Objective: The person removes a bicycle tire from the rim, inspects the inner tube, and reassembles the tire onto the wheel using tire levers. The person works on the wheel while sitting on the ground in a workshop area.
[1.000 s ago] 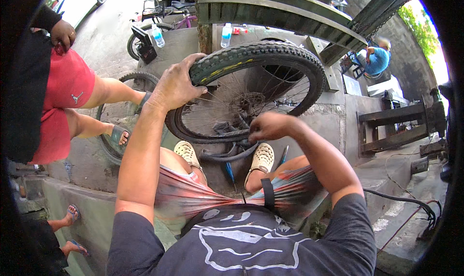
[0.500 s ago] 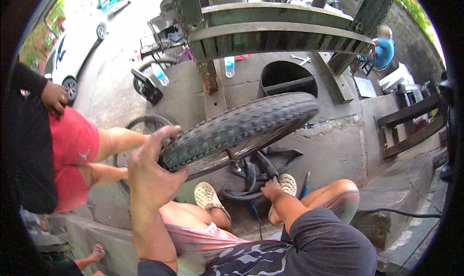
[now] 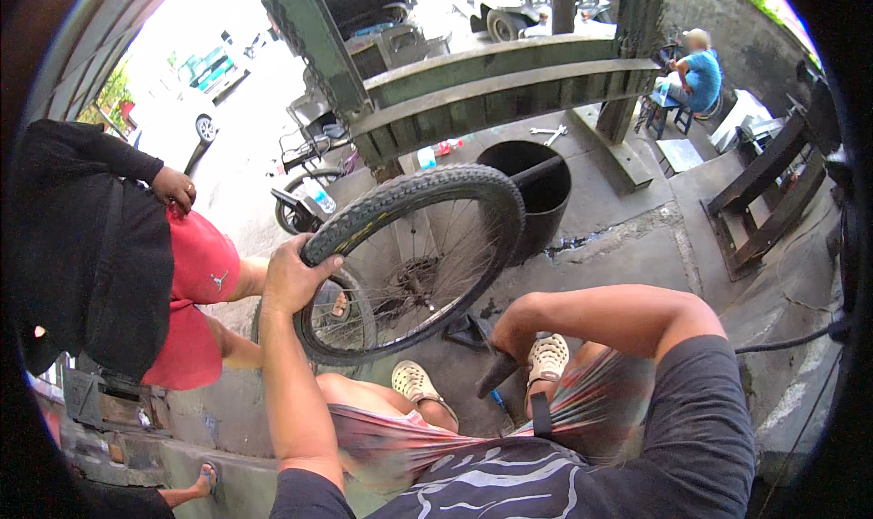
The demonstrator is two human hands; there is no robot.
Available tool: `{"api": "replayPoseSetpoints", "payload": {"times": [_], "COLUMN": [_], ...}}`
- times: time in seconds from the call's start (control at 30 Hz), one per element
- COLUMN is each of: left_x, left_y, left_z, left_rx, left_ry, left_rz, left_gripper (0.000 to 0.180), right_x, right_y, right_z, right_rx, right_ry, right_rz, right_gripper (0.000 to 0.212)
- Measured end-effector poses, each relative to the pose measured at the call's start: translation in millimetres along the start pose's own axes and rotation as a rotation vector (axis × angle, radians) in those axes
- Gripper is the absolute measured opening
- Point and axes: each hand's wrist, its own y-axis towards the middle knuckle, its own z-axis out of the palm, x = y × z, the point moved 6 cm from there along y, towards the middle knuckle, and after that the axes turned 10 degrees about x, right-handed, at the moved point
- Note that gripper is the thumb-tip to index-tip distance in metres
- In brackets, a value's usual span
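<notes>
A bicycle wheel (image 3: 496, 196) with a knobby black tire is held up in front of me, tilted, its spokes and hub facing me. My left hand (image 3: 296, 278) is closed round the tire at the wheel's left side, thumb over the tread. Lower right of the wheel, my right hand (image 3: 515, 330) is closed on a flat black inner tube (image 3: 498, 373). Part of the tube hangs below that hand and another part shows between hand and wheel. My right fingers are partly hidden behind the hand. The wheel and the right hand are apart.
Behind the wheel stands a black round bin (image 3: 550, 201), below a green steel frame (image 3: 509, 105). A wrench (image 3: 549, 135) and water bottles (image 3: 318, 194) lie beyond. At left stands a person in red shorts (image 3: 205, 264); another person in blue (image 3: 700, 78) sits far right.
The wheel has tipped so that its spokes and hub face me. My right hand has risen from the floor, bringing up the inner tube. The view has shifted.
</notes>
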Motion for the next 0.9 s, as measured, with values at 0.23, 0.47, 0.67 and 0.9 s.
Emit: {"api": "replayPoseSetpoints", "payload": {"times": [0.23,0.47,0.67,0.9], "left_x": [-64,-73,-63,4], "left_y": [23,84,86,126], "left_z": [0,22,17,-8], "left_rx": [0.041,0.186,0.324,0.294], "left_ry": [0.143,0.153,0.127,0.128], "left_rz": [0.181,0.192,0.171,0.074], "left_gripper": [0.074,0.062,0.054,0.057], "right_x": [71,63,16,32], "right_y": [-206,-140,-71,15], "right_z": [20,15,23,16], "right_rx": [-1.225,-1.386,-1.16,-0.832], "right_ry": [-0.108,0.018,0.119,0.002], "right_rz": [-0.015,-0.056,0.015,0.018], "right_gripper": [0.041,0.05,0.043,0.027]}}
